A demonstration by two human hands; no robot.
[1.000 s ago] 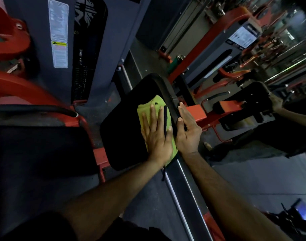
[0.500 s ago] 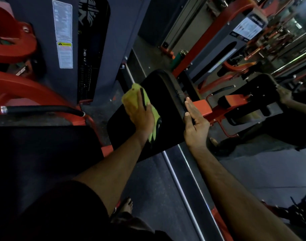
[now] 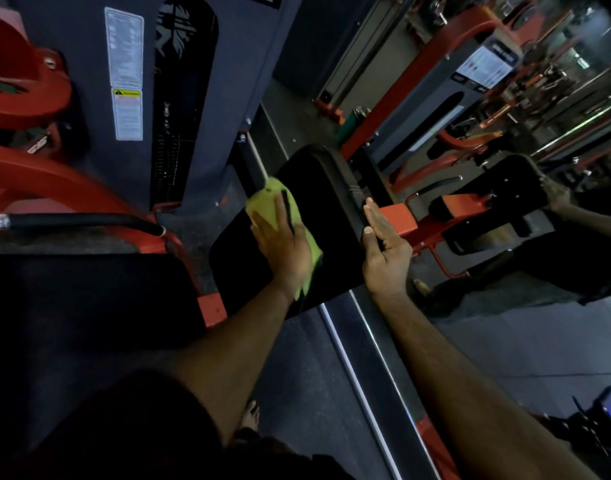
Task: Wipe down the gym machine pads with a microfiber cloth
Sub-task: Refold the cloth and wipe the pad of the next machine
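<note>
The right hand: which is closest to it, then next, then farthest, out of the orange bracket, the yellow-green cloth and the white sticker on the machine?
From the right hand:
1. Orange bracket, right beside its fingers.
2. Yellow-green cloth, across the black pad, under the left hand.
3. White sticker, far upper left.

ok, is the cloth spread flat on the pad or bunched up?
Mostly flat: the yellow-green cloth lies pressed against the black pad under the left hand, straight fingers. Folds cannot tell.

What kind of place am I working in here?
Very likely a commercial gym: orange-framed weight machines stand in rows, a black padded rest is being wiped with a green cloth, and a warning label marks the weight-stack shroud.
</note>
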